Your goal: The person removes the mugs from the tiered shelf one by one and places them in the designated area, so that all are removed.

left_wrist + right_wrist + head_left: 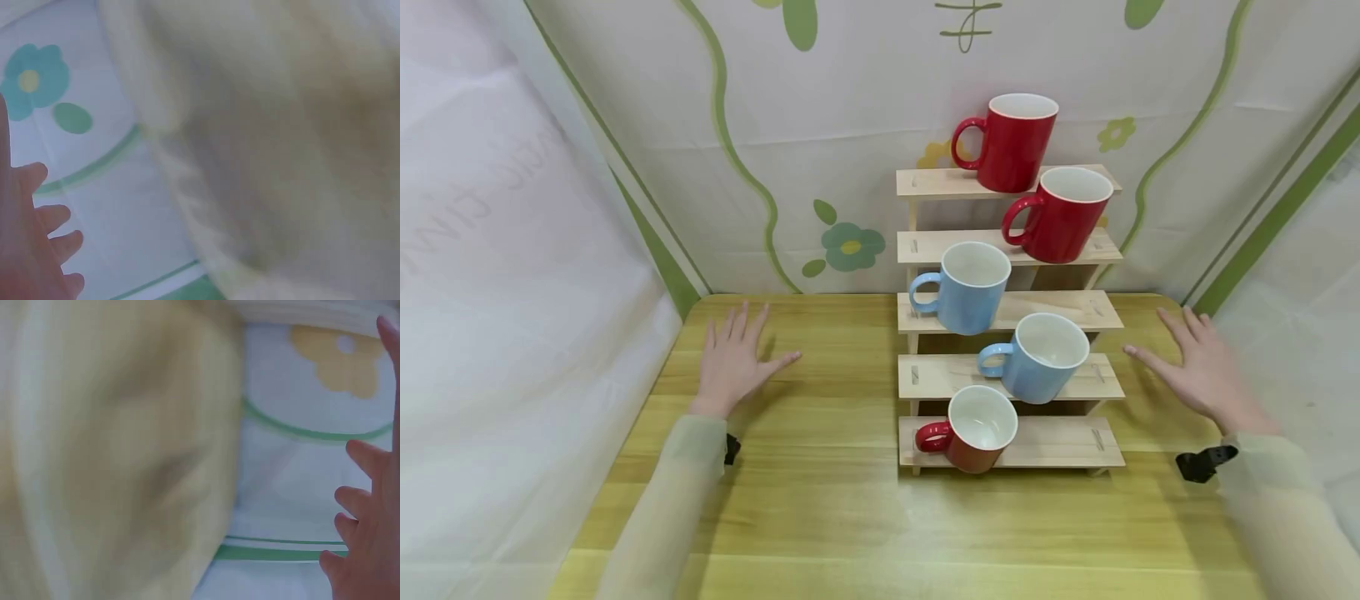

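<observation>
My left hand is spread over the left side of the wooden table, fingers straight and holding nothing. On the far side of the rack, my right hand is spread in the same way, thumb toward the rack's right edge. Between them stands a stepped wooden rack. A red mug sits on its top step, another red mug one step lower. Below come a blue mug, a second blue mug and, on the bottom step, a red mug with a white inside. All handles point left.
The wooden table runs up to a white cloth backdrop printed with green vines and flowers. White cloth also hangs along the left side, and more cloth along the right.
</observation>
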`<action>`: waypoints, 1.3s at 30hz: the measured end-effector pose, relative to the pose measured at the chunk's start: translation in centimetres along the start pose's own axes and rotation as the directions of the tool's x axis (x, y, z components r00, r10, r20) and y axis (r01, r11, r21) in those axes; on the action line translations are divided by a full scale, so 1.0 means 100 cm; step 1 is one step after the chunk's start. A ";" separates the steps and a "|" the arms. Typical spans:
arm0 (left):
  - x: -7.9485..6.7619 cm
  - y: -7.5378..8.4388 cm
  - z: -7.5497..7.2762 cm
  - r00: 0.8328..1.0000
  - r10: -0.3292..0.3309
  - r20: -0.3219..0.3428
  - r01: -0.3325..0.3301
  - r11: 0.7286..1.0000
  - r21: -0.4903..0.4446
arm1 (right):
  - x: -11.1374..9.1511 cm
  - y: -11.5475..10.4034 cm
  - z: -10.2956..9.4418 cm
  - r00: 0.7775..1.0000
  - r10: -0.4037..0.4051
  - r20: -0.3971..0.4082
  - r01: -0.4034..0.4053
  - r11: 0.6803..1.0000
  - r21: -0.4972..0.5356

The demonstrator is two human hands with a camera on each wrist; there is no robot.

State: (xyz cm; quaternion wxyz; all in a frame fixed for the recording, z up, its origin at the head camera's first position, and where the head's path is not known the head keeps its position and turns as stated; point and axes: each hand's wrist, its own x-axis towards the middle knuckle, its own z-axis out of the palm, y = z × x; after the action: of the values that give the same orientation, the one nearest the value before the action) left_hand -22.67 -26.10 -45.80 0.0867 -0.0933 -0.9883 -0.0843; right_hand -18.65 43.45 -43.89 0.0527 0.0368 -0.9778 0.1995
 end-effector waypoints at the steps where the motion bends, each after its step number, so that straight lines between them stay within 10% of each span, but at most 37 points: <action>1: 0.001 0.002 -0.003 1.000 0.000 -0.011 0.000 1.000 -0.015 | 0.001 -0.003 -0.004 1.000 0.004 -0.009 -0.003 0.999 0.038; 9: 0.003 0.024 -0.026 0.996 -0.070 -0.060 0.050 0.955 -0.293 | -0.001 -0.039 -0.037 0.996 0.087 -0.002 -0.081 0.928 0.364; 15: -0.003 0.047 -0.033 0.984 -0.176 -0.028 0.123 0.785 -0.608 | -0.012 -0.055 -0.038 0.986 0.157 0.062 -0.168 0.873 0.458; 24: -0.001 0.083 -0.046 0.985 -0.134 -0.106 -0.022 0.517 -0.856 | -0.032 -0.060 0.000 0.987 0.126 0.103 -0.163 0.747 0.644; 29: 0.007 0.100 -0.054 0.984 -0.108 -0.145 -0.087 0.420 -0.904 | -0.039 -0.059 0.017 0.985 0.118 0.126 -0.172 0.727 0.665; 39: 0.037 0.136 -0.081 0.974 -0.024 -0.226 -0.205 0.336 -0.919 | -0.045 -0.057 0.033 0.979 0.143 0.143 -0.203 0.720 0.664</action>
State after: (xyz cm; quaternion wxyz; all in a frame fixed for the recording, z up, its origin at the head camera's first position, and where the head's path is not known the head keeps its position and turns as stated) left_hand -22.26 -13.76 -35.21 0.1205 -0.1722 -0.7394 -0.6397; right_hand -13.96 37.21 -45.21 -0.0230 -0.0300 -0.8393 0.5424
